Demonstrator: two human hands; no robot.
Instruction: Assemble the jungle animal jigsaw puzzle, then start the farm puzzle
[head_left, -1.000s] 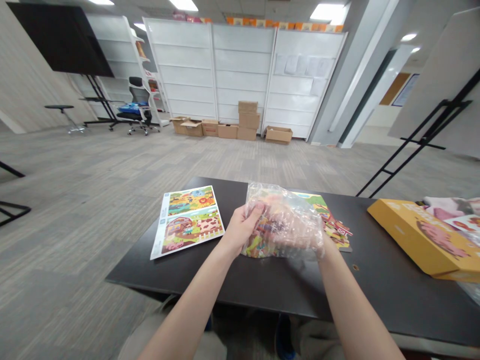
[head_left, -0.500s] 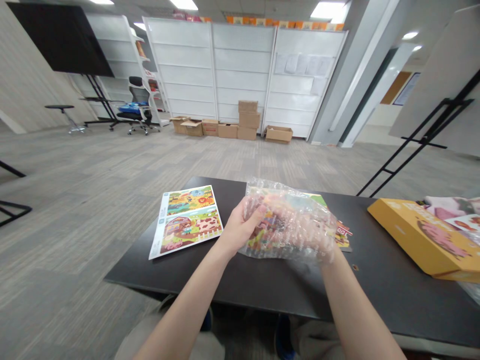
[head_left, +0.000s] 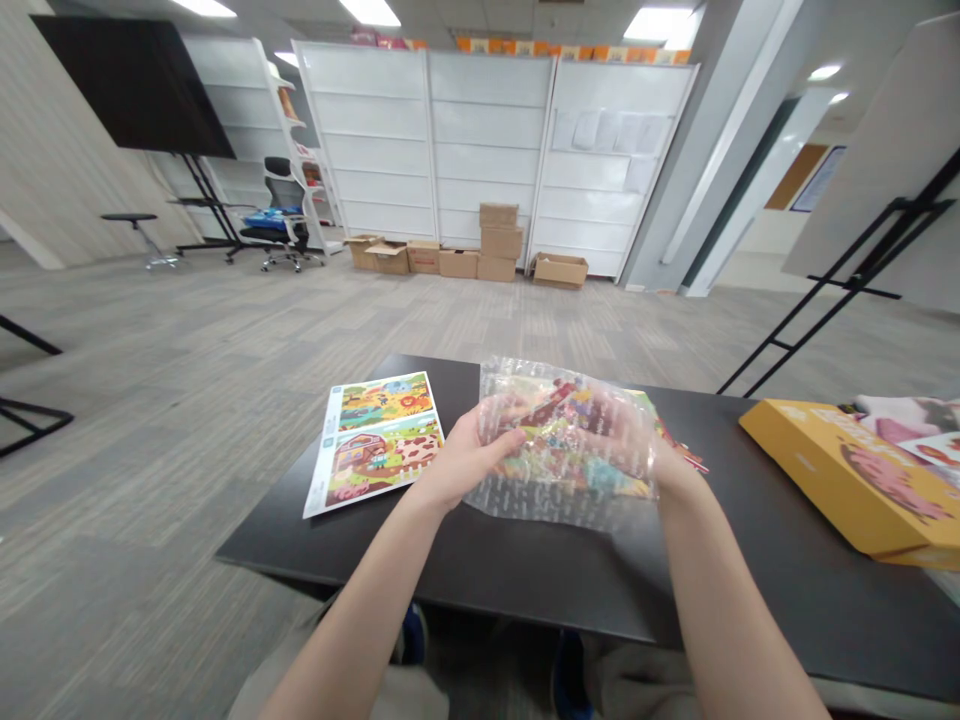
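A clear plastic bag [head_left: 562, 450] full of colourful puzzle pieces is held just above the black table [head_left: 525, 570]. My left hand [head_left: 461, 460] grips its left edge, thumb on top. My right hand [head_left: 660, 465] holds the right side, largely hidden behind the crinkled plastic. Under and behind the bag lies a colourful puzzle board [head_left: 675, 450], mostly covered. A printed sheet with two farm and animal pictures [head_left: 375, 440] lies flat on the table to the left of my left hand.
A yellow puzzle box [head_left: 855, 480] sits at the table's right, with pink-and-white items [head_left: 911, 420] behind it. A black easel stand [head_left: 840, 290] rises at the right. Cardboard boxes [head_left: 495, 245], white shelving and an office chair [head_left: 281, 210] stand far across the carpet.
The bag has been turned and pulled flatter between both hands. My right hand moved from under the bag's middle to its right edge. The view shifted slightly.
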